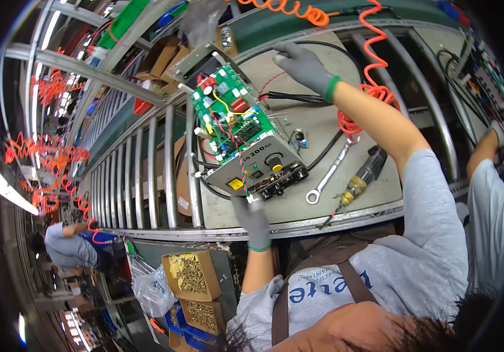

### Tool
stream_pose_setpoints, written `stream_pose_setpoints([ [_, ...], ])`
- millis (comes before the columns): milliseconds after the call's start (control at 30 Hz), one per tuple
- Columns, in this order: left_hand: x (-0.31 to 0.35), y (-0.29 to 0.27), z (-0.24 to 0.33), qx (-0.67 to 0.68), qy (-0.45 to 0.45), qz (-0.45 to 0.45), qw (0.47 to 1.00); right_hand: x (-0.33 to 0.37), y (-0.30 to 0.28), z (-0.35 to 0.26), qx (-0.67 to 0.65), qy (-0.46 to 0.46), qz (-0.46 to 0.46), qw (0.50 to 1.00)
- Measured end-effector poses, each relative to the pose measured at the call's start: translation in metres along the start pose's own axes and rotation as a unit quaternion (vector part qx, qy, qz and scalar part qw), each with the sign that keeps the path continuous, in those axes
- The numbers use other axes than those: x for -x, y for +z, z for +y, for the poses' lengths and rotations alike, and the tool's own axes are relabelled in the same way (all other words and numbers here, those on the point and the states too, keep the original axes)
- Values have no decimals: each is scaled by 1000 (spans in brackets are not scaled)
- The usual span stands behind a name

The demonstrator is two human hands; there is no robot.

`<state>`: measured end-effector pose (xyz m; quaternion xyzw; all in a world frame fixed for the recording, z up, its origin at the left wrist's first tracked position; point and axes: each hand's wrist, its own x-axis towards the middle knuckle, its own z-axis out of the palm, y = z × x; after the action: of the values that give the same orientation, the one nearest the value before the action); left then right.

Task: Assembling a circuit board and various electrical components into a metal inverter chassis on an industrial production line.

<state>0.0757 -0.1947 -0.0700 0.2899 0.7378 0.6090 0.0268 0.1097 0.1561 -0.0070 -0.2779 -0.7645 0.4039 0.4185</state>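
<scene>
A boxy electronic unit with a grey front panel (222, 175) and an exposed green circuit board (228, 102) lies on a grey board over the rollers. A twisted red-and-green wire runs down across the panel to a small white wire connector (250, 199). My left hand (252, 222), gloved in grey and slightly blurred, has its fingertips closed at that connector, just before the panel. Beyond the unit's right side, my gloved right hand (303, 63) is raised with fingers loosely bent and apart, nothing visible in them. It is nearest the black cable (345, 54).
A combination wrench (331, 173) and a yellow-black power screwdriver (360, 180) lie to the right, with a coiled red hose (354, 120) behind. Cardboard boxes of screws (193, 274) stand lower left. Steel rollers (140, 170) extend left. Other people work at both sides.
</scene>
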Motion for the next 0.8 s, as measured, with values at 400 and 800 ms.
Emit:
stream_pose_setpoints([
  [400,11,8,-6,-202,-19,79,976,-136,152,39,-26,-66,-145,987],
  [800,-7,-24,-48,-304,67,14,950,-94,70,-2,150,-32,-116,981],
])
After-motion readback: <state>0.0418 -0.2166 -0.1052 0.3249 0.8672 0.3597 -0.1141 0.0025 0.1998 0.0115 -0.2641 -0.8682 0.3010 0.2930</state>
